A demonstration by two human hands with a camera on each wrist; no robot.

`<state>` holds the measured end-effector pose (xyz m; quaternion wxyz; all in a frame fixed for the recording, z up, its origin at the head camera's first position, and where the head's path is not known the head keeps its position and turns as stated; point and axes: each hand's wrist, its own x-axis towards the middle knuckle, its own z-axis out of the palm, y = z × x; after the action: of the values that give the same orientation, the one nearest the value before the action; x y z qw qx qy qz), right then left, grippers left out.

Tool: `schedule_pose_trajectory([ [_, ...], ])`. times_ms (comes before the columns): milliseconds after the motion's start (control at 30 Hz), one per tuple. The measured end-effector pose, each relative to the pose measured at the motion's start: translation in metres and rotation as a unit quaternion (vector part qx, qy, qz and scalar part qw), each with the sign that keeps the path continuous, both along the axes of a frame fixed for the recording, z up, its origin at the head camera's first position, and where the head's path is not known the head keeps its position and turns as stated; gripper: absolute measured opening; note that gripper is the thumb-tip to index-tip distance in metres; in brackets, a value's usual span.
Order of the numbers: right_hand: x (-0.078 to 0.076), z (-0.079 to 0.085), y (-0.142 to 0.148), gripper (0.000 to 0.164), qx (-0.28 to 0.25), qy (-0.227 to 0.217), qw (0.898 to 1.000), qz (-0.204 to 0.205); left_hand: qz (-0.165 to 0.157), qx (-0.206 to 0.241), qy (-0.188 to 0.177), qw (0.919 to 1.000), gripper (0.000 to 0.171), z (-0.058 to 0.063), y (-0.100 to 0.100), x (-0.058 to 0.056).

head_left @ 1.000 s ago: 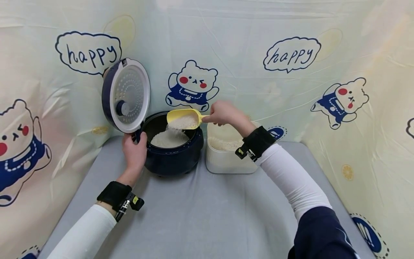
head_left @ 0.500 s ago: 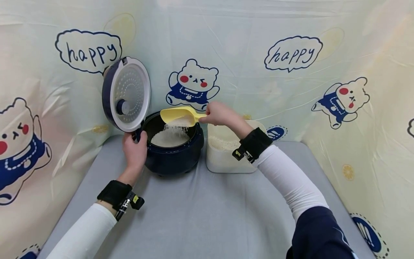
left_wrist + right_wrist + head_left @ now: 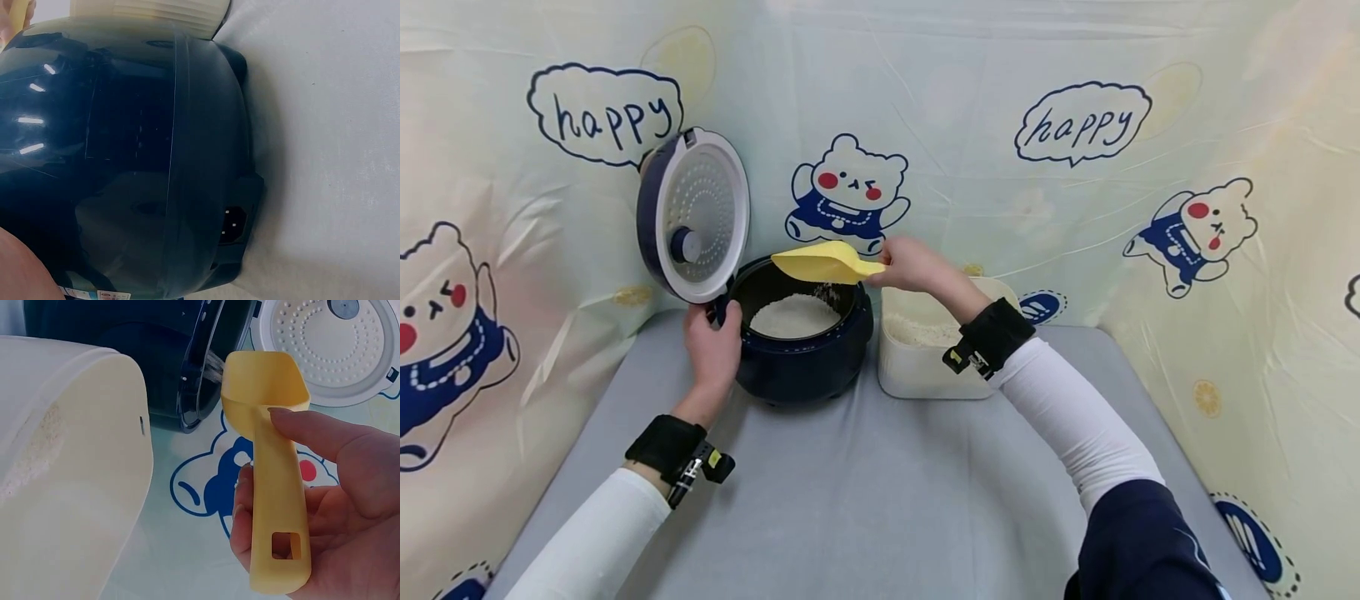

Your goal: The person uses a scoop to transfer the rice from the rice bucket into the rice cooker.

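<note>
Right hand (image 3: pixel 913 265) curled round yellow scoop (image 3: pixel 820 265); left hand (image 3: pixel 712 348) touching rice cooker (image 3: pixel 801 371) below lid (image 3: pixel 711 208), finger curl unclear.

The yellow scoop (image 3: pixel 818 263), just left of frame centre, is now tilted further over, presenting a plain yellow surface where rice showed earlier. Below it, the falling rice (image 3: pixel 828 292) is reduced from a broad curtain to sparse grains.
</note>
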<state>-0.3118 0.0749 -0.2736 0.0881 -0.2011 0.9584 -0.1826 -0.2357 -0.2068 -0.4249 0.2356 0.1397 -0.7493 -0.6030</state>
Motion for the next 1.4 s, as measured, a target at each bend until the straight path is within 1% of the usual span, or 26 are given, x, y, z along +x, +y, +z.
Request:
schedule_pose_trajectory([
  [167,0.002,0.001,0.009,0.026,-0.013,0.001,1.0,0.005,-0.005,0.008,0.006,0.9999,0.053,0.0,0.0,-0.001],
  [333,0.006,-0.001,0.024,0.027,-0.034,-0.012,0.999,0.005,-0.007,0.011,0.011,0.9999,0.052,-0.001,0.0,-0.002],
  [467,0.009,-0.008,0.041,0.028,-0.072,-0.043,0.996,-0.009,-0.008,0.013,0.009,0.9999,0.053,-0.001,0.0,-0.002],
  [567,0.011,-0.014,0.055,0.03,-0.104,-0.072,0.992,-0.028,-0.006,0.011,0.005,0.9999,0.053,-0.001,0.0,-0.001],
  [700,0.014,-0.017,0.075,0.036,-0.124,-0.099,0.986,-0.047,-0.004,0.009,0.005,0.9999,0.053,0.0,0.0,-0.001],
  [833,0.019,-0.02,0.1,0.042,-0.136,-0.12,0.983,-0.043,-0.004,0.009,0.008,0.9999,0.053,0.001,0.0,0.0],
  [933,0.022,-0.024,0.12,0.042,-0.146,-0.135,0.979,-0.037,-0.005,0.008,0.005,0.9999,0.053,0.001,0.0,0.0],
  [1100,0.03,-0.027,0.148,0.042,-0.153,-0.146,0.976,-0.045,-0.008,0.004,0.003,1.0,0.054,0.001,0.001,0.001],
  [1400,0.038,-0.031,0.183,0.042,-0.148,-0.138,0.977,-0.07,-0.002,0.007,-0.005,1.0,0.055,0.003,0.002,0.002],
])
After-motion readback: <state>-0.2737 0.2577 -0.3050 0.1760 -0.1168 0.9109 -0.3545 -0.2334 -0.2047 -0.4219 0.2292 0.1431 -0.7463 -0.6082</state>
